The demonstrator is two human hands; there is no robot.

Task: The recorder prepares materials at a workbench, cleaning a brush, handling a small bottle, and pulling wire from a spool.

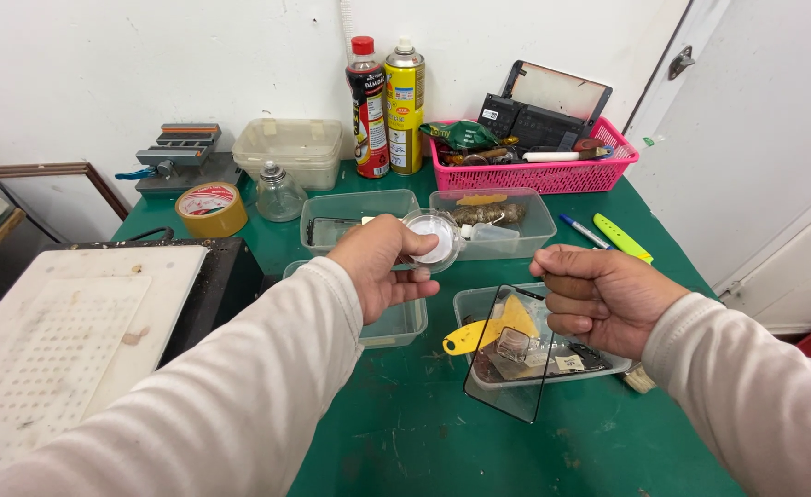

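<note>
**Two hands over a cluttered green bench**

A person in pale long sleeves stands at a green-topped desk (405, 433). The left hand (382, 267) is raised above the middle of the desk, its fingers wrapped around a small round clear container (435, 239) with a white inside, pinched between thumb and fingertips. The right hand (599, 299) is curled into a loose fist nearby, thumb laid on top; whether anything sits inside it I cannot tell.

Just under the right hand a thin dark-edged glass panel (507, 354) leans tilted against a clear plastic tray (479, 304) of odds and ends, a yellow scraper (484, 331) among them. Below the left hand sits another clear tray (396, 327), with two more clear tubs (350, 216) behind it toward the back edge.

Along the back edge stand a red-capped bottle (366, 106) and a yellow gas can (405, 106), touching side by side, and a pink basket (553, 175) heaped with tools in the far right corner. A roll of tan tape (210, 209) and a small glass burner (278, 193) sit toward the far left. A white perforated board (65, 340) rests on a black machine at the left edge. A green-handled knife (622, 237) and a blue pen (582, 230) lie near the right edge.
</note>
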